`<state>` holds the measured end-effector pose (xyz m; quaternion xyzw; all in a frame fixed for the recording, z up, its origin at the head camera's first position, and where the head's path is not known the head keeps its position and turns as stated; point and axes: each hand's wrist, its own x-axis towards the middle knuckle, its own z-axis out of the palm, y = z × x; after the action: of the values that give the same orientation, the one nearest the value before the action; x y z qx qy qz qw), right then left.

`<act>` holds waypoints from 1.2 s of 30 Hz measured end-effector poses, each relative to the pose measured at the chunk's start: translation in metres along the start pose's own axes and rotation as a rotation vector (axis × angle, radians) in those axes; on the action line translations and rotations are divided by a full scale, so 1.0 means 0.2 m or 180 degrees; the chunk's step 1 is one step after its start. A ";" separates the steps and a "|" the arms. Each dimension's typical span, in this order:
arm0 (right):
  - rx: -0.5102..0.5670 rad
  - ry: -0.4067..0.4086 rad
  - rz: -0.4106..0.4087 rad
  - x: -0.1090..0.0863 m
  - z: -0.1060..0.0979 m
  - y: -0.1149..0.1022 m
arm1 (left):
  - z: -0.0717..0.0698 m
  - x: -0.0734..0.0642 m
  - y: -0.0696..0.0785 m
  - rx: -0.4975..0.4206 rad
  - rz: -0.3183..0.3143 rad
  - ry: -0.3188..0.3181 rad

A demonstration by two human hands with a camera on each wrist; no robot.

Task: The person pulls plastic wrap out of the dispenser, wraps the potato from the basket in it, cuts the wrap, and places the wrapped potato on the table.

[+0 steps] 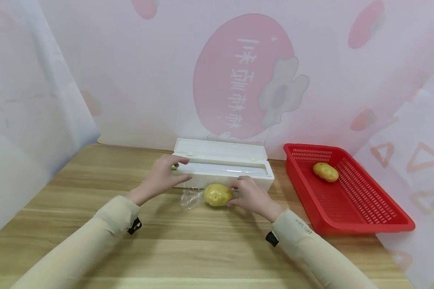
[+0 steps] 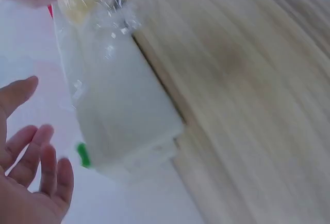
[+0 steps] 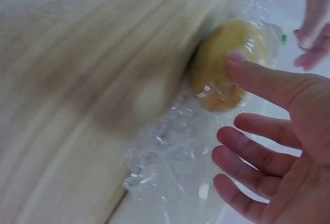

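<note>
A yellow potato (image 1: pixel 218 195) with clear plastic film (image 1: pixel 191 197) about it is in front of a long white cling film box (image 1: pixel 220 180). The film trails off to its left in the head view. My right hand (image 1: pixel 251 195) is at the potato's right side; in the right wrist view its thumb (image 3: pixel 263 82) lies over the potato (image 3: pixel 221 69) while the other fingers are spread apart. My left hand (image 1: pixel 162 174) is at the box's left end with thumb and fingers parted, holding nothing. A small green piece (image 2: pixel 83 154) shows at that end of the box.
The box's lid (image 1: pixel 220 148) stands raised at the back, with a white roll (image 1: pixel 224 168) inside. To the right, a red plastic basket (image 1: pixel 311 200) holds another potato (image 1: pixel 326 172). A printed cloth (image 1: pixel 148 80) hangs behind the wooden table (image 1: pixel 188 257).
</note>
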<state>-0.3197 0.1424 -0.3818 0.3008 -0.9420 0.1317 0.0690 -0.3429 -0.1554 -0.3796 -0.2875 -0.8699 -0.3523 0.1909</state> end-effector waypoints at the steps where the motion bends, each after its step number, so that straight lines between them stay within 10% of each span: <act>1: -0.0031 -0.0011 0.0005 0.00 -0.01 0.00 | -0.01 0.00 -0.02 0.0003 -0.0078 0.0005; 21: -0.0161 0.0018 -0.0114 0.08 -0.08 -0.14 | 0.01 -0.02 -0.27 -0.0388 -0.0715 -0.0258; 36: 0.1766 0.0254 -0.0122 0.39 -0.05 -0.29 | 0.02 0.01 -0.33 -0.0779 -0.0723 -0.0377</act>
<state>-0.3481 0.0573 -0.3447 0.3205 -0.8607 0.3950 0.0235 -0.3880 -0.1901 -0.4148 -0.2287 -0.8572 -0.4572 0.0619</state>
